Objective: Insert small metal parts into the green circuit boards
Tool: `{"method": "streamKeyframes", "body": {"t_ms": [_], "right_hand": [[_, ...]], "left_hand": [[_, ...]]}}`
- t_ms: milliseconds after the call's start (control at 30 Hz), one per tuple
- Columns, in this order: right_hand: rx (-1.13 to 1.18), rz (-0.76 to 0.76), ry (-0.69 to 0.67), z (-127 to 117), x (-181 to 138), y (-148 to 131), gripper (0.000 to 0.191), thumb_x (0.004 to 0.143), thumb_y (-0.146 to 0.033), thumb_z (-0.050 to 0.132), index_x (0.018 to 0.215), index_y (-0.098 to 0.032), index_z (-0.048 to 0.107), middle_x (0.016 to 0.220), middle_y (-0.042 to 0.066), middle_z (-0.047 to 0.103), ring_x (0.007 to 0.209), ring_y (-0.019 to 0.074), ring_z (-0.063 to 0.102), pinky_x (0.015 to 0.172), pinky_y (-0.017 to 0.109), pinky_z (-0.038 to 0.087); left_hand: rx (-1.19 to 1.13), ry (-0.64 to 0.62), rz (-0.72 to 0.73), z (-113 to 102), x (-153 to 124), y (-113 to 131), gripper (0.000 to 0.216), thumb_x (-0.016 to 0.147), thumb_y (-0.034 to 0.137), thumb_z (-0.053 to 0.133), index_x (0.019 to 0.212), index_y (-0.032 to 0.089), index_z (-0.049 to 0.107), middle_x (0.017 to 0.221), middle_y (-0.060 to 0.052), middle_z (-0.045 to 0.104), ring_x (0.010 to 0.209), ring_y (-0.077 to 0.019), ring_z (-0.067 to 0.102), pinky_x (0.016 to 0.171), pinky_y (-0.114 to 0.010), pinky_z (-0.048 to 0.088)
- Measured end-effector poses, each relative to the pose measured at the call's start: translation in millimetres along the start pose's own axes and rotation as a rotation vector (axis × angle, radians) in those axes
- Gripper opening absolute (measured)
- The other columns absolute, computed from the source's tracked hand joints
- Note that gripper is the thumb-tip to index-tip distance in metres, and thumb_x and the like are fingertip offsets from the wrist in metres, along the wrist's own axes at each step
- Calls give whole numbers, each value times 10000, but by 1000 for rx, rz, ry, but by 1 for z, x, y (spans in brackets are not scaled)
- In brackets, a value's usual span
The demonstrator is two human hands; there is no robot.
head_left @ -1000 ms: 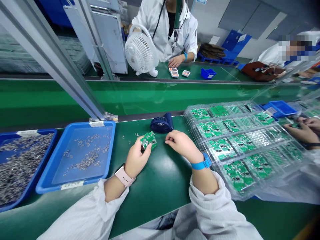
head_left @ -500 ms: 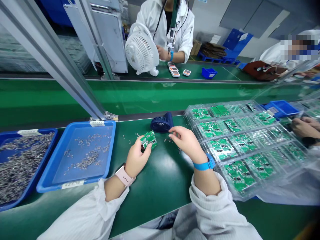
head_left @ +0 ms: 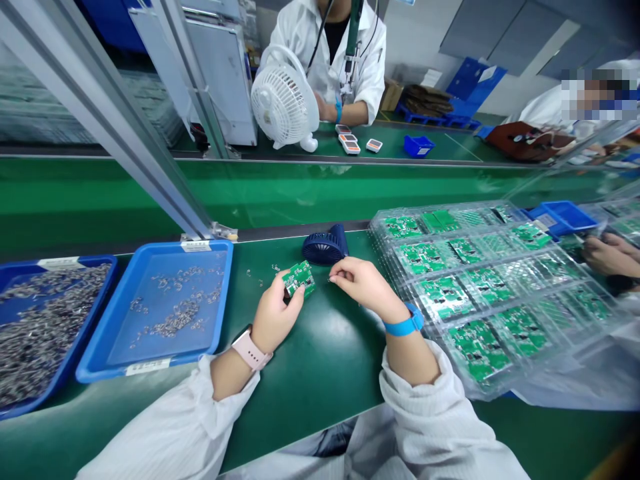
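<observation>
My left hand [head_left: 277, 313] holds a small green circuit board [head_left: 300, 279] by its lower left edge, thumb across its face. The board is tilted and carries dark and silvery components. To its right, my right hand [head_left: 361, 283] is closed in a pinch above the green bench. A tiny metal part [head_left: 329, 280] shows at its fingertips; its exact shape is too small to make out. A few loose bent metal pieces [head_left: 275, 267] lie on the bench behind the board. Just beyond my right fingers lies a dark blue handheld fan [head_left: 323, 249].
At left stand a blue tray [head_left: 150, 363] with scattered small metal pieces and a fuller blue tray [head_left: 113, 280]. Clear plastic trays [head_left: 465, 390] of circuit boards are stacked at right. A metal post [head_left: 175, 193] rises at left. Co-workers' hands [head_left: 613, 253] show at far right.
My right hand has moved slightly left toward the board, and its fingers have closed into a pinch at the loose metal pieces. My left hand keeps the circuit board nearly still.
</observation>
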State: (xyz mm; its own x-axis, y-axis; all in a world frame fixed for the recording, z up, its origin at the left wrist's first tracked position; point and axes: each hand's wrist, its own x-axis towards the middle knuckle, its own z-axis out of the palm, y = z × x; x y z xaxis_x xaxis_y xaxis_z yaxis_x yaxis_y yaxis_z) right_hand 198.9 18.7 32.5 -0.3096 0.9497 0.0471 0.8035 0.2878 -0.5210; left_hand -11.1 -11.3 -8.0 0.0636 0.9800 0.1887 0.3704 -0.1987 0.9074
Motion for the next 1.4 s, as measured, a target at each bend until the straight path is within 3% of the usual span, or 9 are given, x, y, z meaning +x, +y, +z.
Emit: {"method": "streamKeyframes", "body": {"t_ms": [200,333,700,900,1000,1133,1200,1333,1400], "right_hand": [[46,20,25,-2,-2,-4,90,834,-147,618,822,-196,692,727,-18,609,650,109,521,618,226,353],[196,72,-47,-1,0,-2,90,848,-199,614,851,-193,704,709,-18,625,615,105,519,591,215,360],[202,97,-58,4,3,3,114,842,-215,605,838,-185,715,728,2,646,653,121,557,614,224,395],[143,94,62,-5,-4,-3,90,847,-209,608,827,-203,696,730,-6,636,647,124,551,630,237,416],[165,45,343,-17,-26,-15,75,872,-201,597,864,-205,672,781,5,648,683,134,572,660,257,446],[176,-60,1024,-25,-60,-28,101,900,-183,579,966,-234,636,859,32,636,780,172,609,679,301,489],[141,-139,1165,-23,-71,-28,125,899,-161,566,974,-245,621,853,33,620,804,187,614,698,329,501],[28,-108,630,-13,-80,-14,152,902,-173,558,1017,-240,631,833,23,644,753,181,617,696,333,497],[15,-17,553,-8,-83,-5,182,916,-188,540,1071,-231,625,835,22,647,734,176,611,699,331,493]], "left_hand": [[1,-3,-4,0,0,0,304,901,344,541,1162,188,551,1048,-71,714,937,-211,679,832,-317,512],[-3,-2,-12,0,0,0,315,897,343,544,1170,185,552,1041,-72,717,940,-216,681,840,-326,515],[0,4,-9,0,1,0,309,893,342,545,1157,183,554,1033,-75,720,926,-215,684,819,-318,520],[-5,4,-4,0,1,1,309,898,342,544,1164,184,550,1050,-74,717,940,-213,681,821,-312,512],[-9,3,-3,0,1,1,308,901,337,539,1170,185,546,1050,-71,717,937,-208,681,819,-308,512],[11,-4,-3,0,1,2,291,901,338,532,1146,182,554,1021,-70,720,916,-208,682,800,-307,513],[15,-8,-9,-1,1,3,291,901,343,529,1142,182,555,1022,-72,720,918,-212,682,795,-311,515],[9,-6,-14,-1,1,5,304,899,346,528,1148,175,549,1016,-75,723,907,-216,685,786,-316,519],[13,-7,-11,-1,0,5,304,898,344,527,1148,173,549,1004,-73,724,897,-215,687,779,-315,520]]}}
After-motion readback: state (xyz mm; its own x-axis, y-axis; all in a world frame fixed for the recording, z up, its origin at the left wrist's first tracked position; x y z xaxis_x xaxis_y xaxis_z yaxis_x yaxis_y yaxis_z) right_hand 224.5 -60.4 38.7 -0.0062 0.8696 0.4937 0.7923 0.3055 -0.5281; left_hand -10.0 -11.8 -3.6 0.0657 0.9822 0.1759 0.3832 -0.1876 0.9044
